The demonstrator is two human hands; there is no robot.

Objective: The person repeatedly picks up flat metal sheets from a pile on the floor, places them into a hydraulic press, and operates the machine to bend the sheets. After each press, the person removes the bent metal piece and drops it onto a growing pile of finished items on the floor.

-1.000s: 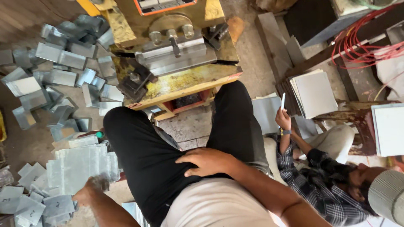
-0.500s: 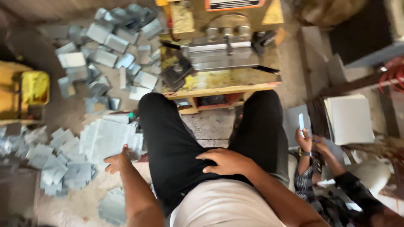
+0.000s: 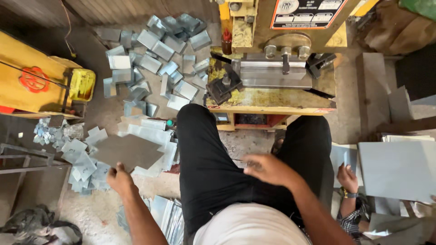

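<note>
I sit facing a yellow press machine [image 3: 272, 97] with a grey steel die block [image 3: 277, 75] on its bed. My left hand [image 3: 119, 178] grips the near corner of a flat grey metal sheet [image 3: 128, 150], lifted above a stack of similar sheets [image 3: 154, 134] on the floor at my left. My right hand [image 3: 268, 169] hovers above my right thigh, fingers apart and blurred, holding nothing. My black trousers fill the middle of the view.
Bent metal pieces [image 3: 152, 59] lie heaped on the floor left of the press. A yellow machine [image 3: 43, 88] stands far left. At the right, another person's hand [image 3: 347, 177] holds a sheet beside a large grey sheet [image 3: 399, 170]. More sheets [image 3: 165, 215] lie by my left hip.
The view has swung right and centred on the press. My left hand has taken hold of a grey sheet and raised it off the stack. My right hand has lifted off my thigh.
</note>
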